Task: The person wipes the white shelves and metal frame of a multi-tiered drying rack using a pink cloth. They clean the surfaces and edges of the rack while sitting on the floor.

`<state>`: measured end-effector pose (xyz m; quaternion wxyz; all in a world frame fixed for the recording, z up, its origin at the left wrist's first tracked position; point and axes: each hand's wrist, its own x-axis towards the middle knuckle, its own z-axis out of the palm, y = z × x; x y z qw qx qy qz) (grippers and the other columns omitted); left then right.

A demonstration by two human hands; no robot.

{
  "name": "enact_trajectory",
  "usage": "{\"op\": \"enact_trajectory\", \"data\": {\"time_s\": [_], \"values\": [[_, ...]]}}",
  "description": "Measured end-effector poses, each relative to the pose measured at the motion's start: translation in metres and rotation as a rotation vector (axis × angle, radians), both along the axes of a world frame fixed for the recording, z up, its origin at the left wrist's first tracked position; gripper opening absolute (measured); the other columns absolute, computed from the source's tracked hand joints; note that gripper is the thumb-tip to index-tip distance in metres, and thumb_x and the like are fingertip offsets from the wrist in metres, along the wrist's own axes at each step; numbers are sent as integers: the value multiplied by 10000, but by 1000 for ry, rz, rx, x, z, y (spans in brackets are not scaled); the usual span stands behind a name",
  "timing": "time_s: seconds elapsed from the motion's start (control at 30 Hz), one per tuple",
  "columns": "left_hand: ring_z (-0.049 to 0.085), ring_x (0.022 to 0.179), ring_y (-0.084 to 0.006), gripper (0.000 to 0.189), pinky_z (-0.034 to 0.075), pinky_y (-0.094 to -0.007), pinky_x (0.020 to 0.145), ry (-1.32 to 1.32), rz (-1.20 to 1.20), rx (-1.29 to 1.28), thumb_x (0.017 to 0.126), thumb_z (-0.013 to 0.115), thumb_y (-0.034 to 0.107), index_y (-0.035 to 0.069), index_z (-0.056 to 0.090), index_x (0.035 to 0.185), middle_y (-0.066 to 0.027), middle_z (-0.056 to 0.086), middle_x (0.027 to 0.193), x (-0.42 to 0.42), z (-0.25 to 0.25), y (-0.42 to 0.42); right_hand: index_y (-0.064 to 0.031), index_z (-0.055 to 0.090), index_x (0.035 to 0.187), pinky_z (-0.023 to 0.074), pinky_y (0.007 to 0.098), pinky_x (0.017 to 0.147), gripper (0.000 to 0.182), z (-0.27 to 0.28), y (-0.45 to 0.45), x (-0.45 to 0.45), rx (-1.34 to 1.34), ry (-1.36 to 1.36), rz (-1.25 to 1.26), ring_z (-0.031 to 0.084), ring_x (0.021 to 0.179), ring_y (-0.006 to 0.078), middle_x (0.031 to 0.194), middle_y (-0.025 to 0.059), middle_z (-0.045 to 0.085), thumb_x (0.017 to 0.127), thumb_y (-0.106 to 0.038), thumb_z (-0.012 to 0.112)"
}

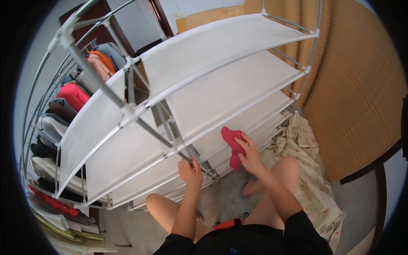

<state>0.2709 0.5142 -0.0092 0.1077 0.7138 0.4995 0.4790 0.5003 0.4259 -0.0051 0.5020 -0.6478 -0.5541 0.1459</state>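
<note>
My left hand is closed around a grey metal pole of a wardrobe frame, below a white plastic connector. In my right hand is a crumpled dark pink cloth, held between thumb and fingers in front of the lower shelves. White fabric shelves stretch between the metal tubes in stacked tiers on the right, and further tiers span the left side. The cloth's underside and part of the pole inside my left fist are hidden.
Clothes hang along the frame's far left side. A floral fabric lies bunched on the floor to the right, beside a tan curtain or panel. My bare knees are close to the lower shelves, and something red shows beneath me.
</note>
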Motion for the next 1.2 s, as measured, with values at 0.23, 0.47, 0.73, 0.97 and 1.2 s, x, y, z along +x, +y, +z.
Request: {"op": "enact_trajectory", "data": {"time_s": [0.23, 0.47, 0.73, 0.97, 1.2], "values": [[516, 921, -306, 304, 411, -422, 866, -80, -66, 379, 824, 566, -30, -16, 570, 1127, -156, 560, 988, -17, 76, -36, 51, 507, 1381, 420, 411, 1059, 522, 103, -3, -76, 524, 544, -201, 516, 1274, 359, 1422, 263, 475, 865, 25, 578], [516, 958, -305, 266, 358, -487, 1009, -43, 12, 543, 813, 564, 19, 31, 671, 1057, -114, 553, 1018, 28, 134, 0, -133, 673, 1174, 536, 316, 627, 411, 144, 59, -100, 412, -584, -36, 556, 833, 245, 1165, 75, 621, 762, -131, 679], [481, 927, -294, 307, 388, -428, 801, 262, 109, 679, 724, 640, 54, 50, 723, 1019, -102, 488, 995, 22, 109, 18, -186, 657, 1174, 539, 379, 723, 488, 134, 55, -13, 309, -574, -245, 567, 904, 274, 1144, 24, 610, 710, -37, 641], [441, 950, -304, 308, 379, -420, 818, 262, 149, 657, 725, 664, 73, 32, 713, 1027, -145, 444, 1039, 17, 107, 15, -152, 639, 1184, 500, 421, 911, 479, 132, 54, 130, 206, -493, -491, 570, 1059, 332, 1228, 65, 605, 744, 30, 593], [455, 974, -322, 311, 385, -454, 839, 241, 153, 622, 733, 671, 97, 40, 698, 1038, -136, 449, 1046, 31, 106, 14, -168, 640, 1201, 490, 441, 943, 436, 127, 59, 269, 116, -490, -726, 564, 1093, 336, 1276, 40, 597, 807, 10, 585]]}}
